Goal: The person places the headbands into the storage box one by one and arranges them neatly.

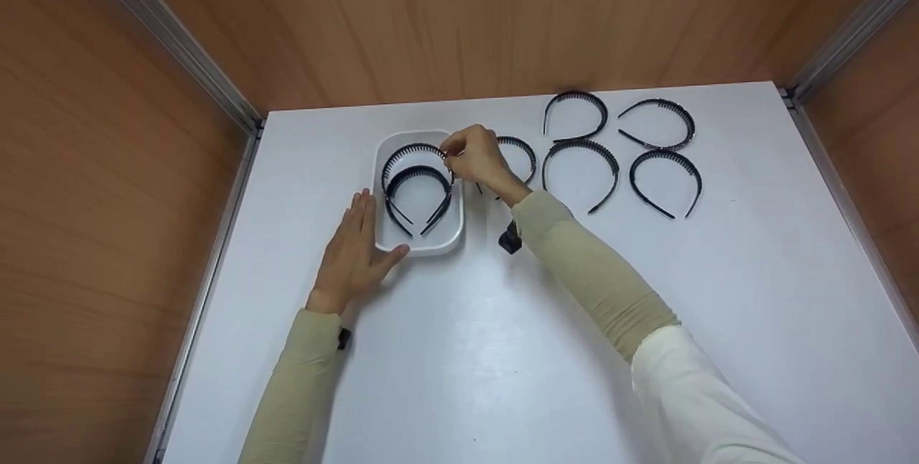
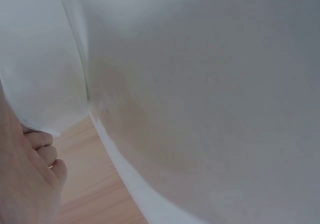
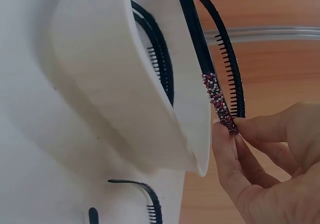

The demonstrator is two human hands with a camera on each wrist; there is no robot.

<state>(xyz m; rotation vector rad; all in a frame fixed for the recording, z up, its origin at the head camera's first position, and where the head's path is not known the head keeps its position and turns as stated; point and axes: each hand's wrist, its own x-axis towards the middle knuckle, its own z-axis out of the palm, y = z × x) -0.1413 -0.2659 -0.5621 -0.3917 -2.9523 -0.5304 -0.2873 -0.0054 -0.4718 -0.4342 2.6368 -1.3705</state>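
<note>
My right hand [image 1: 476, 157] pinches a black toothed headband [image 3: 216, 95] at its curved top, where small pink, white and dark beads cover the outside. The headband is held over the white plastic tub [image 1: 432, 250], its ends pointing down into it. Below it in the head view, more than one black headband [image 1: 418, 172] lies overlapping inside the tub. My left hand [image 1: 348, 256] rests along the tub's left side, fingers straight and thumb spread at the near corner. Curled fingers [image 2: 47, 155] show beside the tub in the left wrist view.
Right of the tub, a headband [image 1: 523, 146] lies partly behind my right hand. Several more lie farther right on the white table [image 1: 474, 378], among them a near headband [image 1: 666, 156] and a back one [image 1: 602, 106]. A wooden panel [image 1: 459, 19] rises behind the table.
</note>
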